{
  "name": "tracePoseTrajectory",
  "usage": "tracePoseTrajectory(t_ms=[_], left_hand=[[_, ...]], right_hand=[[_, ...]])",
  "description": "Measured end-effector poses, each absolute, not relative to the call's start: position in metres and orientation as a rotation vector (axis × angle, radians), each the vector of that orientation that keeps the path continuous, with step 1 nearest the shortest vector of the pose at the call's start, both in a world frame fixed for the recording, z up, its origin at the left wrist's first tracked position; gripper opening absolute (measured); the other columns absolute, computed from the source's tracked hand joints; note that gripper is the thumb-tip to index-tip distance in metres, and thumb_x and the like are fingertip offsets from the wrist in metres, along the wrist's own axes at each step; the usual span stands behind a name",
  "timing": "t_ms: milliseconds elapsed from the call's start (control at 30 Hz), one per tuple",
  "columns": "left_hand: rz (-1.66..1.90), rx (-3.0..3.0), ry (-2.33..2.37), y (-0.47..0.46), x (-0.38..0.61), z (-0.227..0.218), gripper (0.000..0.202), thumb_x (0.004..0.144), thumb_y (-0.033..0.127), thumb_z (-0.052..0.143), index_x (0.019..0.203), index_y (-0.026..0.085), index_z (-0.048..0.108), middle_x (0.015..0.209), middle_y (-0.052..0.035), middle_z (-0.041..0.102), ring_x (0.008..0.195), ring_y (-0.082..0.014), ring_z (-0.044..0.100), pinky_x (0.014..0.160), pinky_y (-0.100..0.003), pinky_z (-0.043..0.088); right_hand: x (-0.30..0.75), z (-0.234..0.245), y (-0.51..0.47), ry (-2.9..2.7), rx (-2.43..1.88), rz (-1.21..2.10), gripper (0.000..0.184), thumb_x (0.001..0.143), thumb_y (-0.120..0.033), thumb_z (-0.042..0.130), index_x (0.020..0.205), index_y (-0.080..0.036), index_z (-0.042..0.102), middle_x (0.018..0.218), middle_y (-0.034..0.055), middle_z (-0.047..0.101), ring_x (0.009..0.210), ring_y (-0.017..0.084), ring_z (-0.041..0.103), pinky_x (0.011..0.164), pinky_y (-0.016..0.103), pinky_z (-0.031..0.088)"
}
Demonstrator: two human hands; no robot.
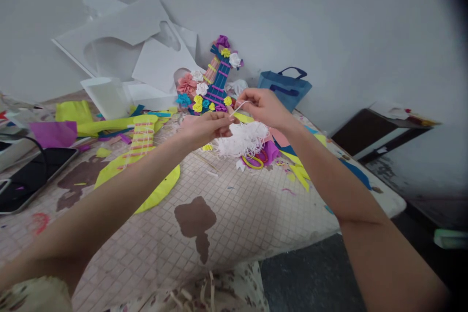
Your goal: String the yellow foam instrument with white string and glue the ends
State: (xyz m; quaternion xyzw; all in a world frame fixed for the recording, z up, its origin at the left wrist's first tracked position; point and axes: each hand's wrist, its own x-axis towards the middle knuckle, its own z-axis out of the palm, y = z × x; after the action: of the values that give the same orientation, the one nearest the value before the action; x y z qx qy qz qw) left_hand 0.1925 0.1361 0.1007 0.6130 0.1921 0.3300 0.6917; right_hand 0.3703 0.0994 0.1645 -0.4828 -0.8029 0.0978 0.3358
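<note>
My left hand (pixel 207 127) is pinched shut on the top of a fluffy bundle of thin white paper strips (pixel 243 139) that hangs just above the table. My right hand (pixel 262 106) is closed on one white strip (pixel 239 107), drawn out between the two hands. Both hands are raised over the middle of the patterned table (pixel 226 214). Behind them stands a blue guitar-shaped paper craft (pixel 215 83) covered with paper flowers.
A yellow guitar-shaped cutout (pixel 142 161) lies at left, with yellow and purple paper sheets (pixel 54 131) and a dark tablet (pixel 32 175) beyond it. White foam boards (pixel 124 34) lean on the wall. A blue bag (pixel 284 87) sits at the back right. Paper scraps and scissors with yellow handles (pixel 252 162) lie under the bundle.
</note>
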Motion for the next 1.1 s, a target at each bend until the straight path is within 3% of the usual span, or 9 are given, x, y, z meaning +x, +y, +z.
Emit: tracePoseTrajectory(t_ms=[67,133,300,533,700,800,933,1067,1100], left_hand=[[0.734,1.357,0.448,0.138,0.174,0.105,0.017,0.079,0.032,0.067,0.078,0.014,0.064,0.048,0.0075,0.034,0.043,-0.0043,0.036,0.064,-0.026,0.048],[0.792,1.359,0.518,0.145,0.149,0.109,0.014,0.08,0.029,0.065,0.077,0.015,0.065,0.046,0.0084,0.027,0.039,-0.0037,0.024,0.051,-0.022,0.042],[1.068,1.128,0.628,0.173,0.083,0.112,0.007,0.079,0.019,0.062,0.073,0.017,0.059,0.045,0.0085,0.023,0.04,-0.0051,0.019,0.045,-0.02,0.033],[1.184,0.909,0.73,0.184,0.048,0.097,0.014,0.087,0.018,0.056,0.074,0.017,0.052,0.048,0.0078,0.031,0.046,-0.0052,0.025,0.056,-0.019,0.036],[1.168,1.077,0.847,0.186,0.05,0.088,0.018,0.087,0.024,0.053,0.072,0.017,0.048,0.05,0.0073,0.028,0.047,-0.006,0.025,0.06,-0.019,0.039],[1.165,1.175,0.99,0.191,0.045,0.081,0.016,0.084,0.027,0.056,0.073,0.016,0.051,0.051,0.0062,0.036,0.051,-0.0066,0.034,0.065,-0.023,0.043],[1.18,1.392,1.186,0.177,0.055,0.081,0.024,0.071,0.03,0.071,0.087,0.014,0.062,0.077,-0.0006,0.062,0.072,-0.0129,0.052,0.071,-0.027,0.044],[1.033,1.79,0.963,0.128,0.103,0.098,0.043,0.072,0.038,0.068,0.109,0.017,0.06,0.112,-0.0076,0.062,0.07,-0.013,0.059,0.071,-0.03,0.048],[0.975,1.794,0.833,0.114,0.116,0.103,0.045,0.073,0.038,0.067,0.112,0.018,0.058,0.112,-0.0088,0.062,0.068,-0.0126,0.059,0.068,-0.03,0.049]], right_hand=[[0.381,0.168,0.096,-2.066,-1.219,0.469,0.012,0.083,-0.025,0.058,0.077,-0.015,0.058,0.057,-0.0039,0.044,0.048,0.005,0.034,0.045,0.02,0.027],[0.397,0.17,0.092,-2.02,-1.204,0.685,0.02,0.084,-0.035,0.06,0.079,-0.015,0.059,0.052,-0.0056,0.039,0.044,0.004,0.03,0.042,0.02,0.026],[0.443,0.165,0.088,-1.82,-1.149,0.873,0.025,0.08,-0.042,0.065,0.078,-0.017,0.06,0.046,-0.0084,0.029,0.039,0.004,0.024,0.038,0.02,0.022],[0.477,0.156,0.099,-1.59,-1.095,0.724,0.025,0.075,-0.039,0.071,0.068,-0.019,0.058,0.062,-0.002,0.05,0.042,0.004,0.026,0.041,0.024,0.03],[0.465,0.151,0.102,-1.656,-1.12,0.738,0.026,0.077,-0.042,0.068,0.07,-0.018,0.06,0.052,-0.0042,0.042,0.044,0.006,0.034,0.045,0.024,0.039],[0.456,0.151,0.099,-1.693,-1.131,0.745,0.028,0.078,-0.043,0.066,0.072,-0.016,0.059,0.052,-0.0042,0.043,0.044,0.006,0.038,0.046,0.022,0.038],[0.431,0.154,0.09,-1.736,-1.123,0.723,0.028,0.08,-0.043,0.065,0.073,-0.017,0.057,0.059,-0.0026,0.05,0.045,0.005,0.041,0.046,0.022,0.038],[0.377,0.153,0.078,-1.939,-1.13,0.726,0.024,0.085,-0.041,0.058,0.075,-0.018,0.058,0.062,-0.0016,0.053,0.049,0.006,0.045,0.046,0.02,0.037],[0.363,0.152,0.076,-2.018,-1.112,0.745,0.023,0.085,-0.039,0.057,0.076,-0.018,0.058,0.062,-0.0017,0.053,0.05,0.006,0.046,0.047,0.02,0.038]])
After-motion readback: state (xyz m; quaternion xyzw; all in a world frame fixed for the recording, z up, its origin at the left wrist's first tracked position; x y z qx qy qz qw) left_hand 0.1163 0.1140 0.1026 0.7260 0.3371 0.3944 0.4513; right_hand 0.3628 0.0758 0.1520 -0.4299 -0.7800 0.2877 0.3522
